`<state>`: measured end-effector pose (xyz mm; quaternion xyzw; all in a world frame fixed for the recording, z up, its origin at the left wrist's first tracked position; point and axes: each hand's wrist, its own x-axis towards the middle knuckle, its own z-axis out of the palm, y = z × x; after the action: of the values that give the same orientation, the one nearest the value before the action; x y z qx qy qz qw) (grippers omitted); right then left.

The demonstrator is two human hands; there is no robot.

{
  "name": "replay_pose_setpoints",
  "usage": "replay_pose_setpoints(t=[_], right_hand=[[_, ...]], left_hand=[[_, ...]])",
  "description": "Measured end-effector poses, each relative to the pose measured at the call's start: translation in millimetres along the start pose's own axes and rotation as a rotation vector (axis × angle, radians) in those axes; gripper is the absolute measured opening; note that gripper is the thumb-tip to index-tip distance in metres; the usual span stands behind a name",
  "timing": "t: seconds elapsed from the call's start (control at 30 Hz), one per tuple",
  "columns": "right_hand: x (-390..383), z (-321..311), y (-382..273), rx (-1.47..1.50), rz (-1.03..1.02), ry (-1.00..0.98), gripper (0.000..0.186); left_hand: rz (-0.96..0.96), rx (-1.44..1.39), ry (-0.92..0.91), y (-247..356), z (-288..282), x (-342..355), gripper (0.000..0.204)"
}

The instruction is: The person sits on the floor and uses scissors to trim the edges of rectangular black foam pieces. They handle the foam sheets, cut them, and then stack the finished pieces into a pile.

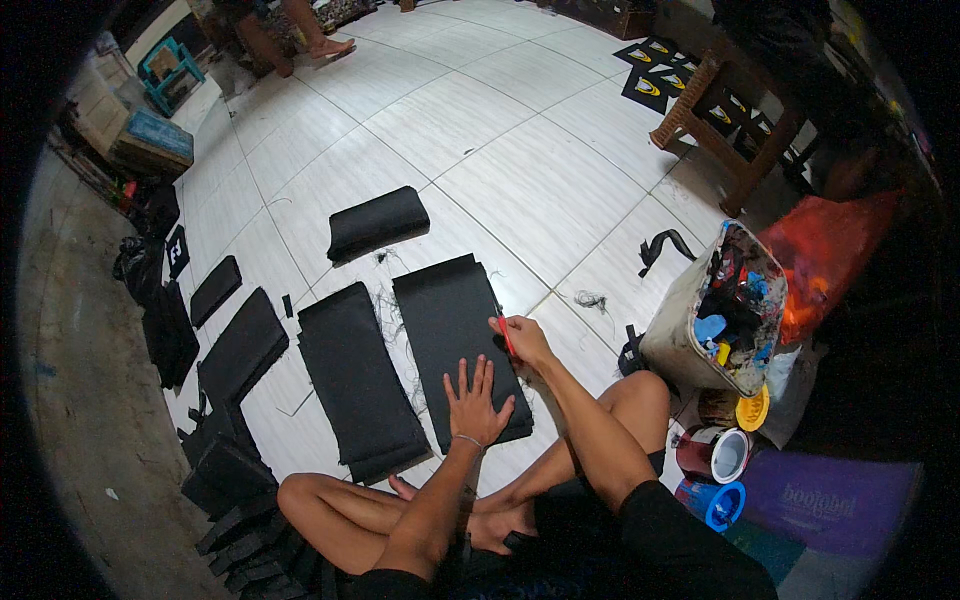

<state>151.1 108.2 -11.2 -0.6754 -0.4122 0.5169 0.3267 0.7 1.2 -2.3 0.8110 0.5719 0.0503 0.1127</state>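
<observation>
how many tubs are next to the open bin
3: a yellow-topped one closest to the bin, a dark red one with a white rim in the middle, and a blue one farthest away. Others may be hidden.

Small workshop: black panel stacks [440, 310], scrap-filled bin [668, 335], loose threads [591, 299] on tiled floor [500, 150].

Black panel stack and red-handled tool, positioned at my hands.
The black panel stack [440, 320] is rectangular, matt and dark-faced; it lies flat on the white tiled floor [530, 180], long sides running away from me, far end angled to my left. Its layers are slightly offset at the far right corner. My left hand [478, 408], fingers spread, rests on the near half. The red-handled tool [507, 338] sits in my right hand [525, 342] at the right long edge, partly hidden by my fingers.
</observation>
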Motion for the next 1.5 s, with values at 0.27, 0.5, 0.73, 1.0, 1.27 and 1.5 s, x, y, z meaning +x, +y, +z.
replay_pose_setpoints(t=[0.27, 0.5, 0.73, 1.0, 1.27, 1.5], right_hand=[[-4.5, -1.3, 7.4, 0.208, -0.019, 0.125, 0.038], [-28.0, -14.6, -5.7, 0.349, 0.061, -0.038, 0.037], [-6.4, -4.6, -11.9, 0.332, 0.131, -0.152, 0.037], [-6.4, -12.9, -2.3, 0.525, 0.074, 0.266, 0.033], [-10.8, 6.2, -16.0, 0.375, 0.169, -0.103, 0.042], [-14.2, -9.5, 0.1, 0.482, 0.118, 0.146, 0.041]], left_hand=[[0.003, 0.002, -0.002, 1.3, 1.7, 0.2, 0.076], [-0.012, 0.037, -0.023, 0.3, -1.4, -0.4, 0.077], [-0.003, 0.018, -0.010, 2.4, -2.9, -0.7, 0.077], [-0.006, 0.036, -0.018, 0.9, 1.5, -2.2, 0.076], [-0.009, 0.034, -0.016, 2.0, -3.3, 0.0, 0.076], [-0.003, 0.027, 0.002, -0.1, 2.2, -1.4, 0.077]])
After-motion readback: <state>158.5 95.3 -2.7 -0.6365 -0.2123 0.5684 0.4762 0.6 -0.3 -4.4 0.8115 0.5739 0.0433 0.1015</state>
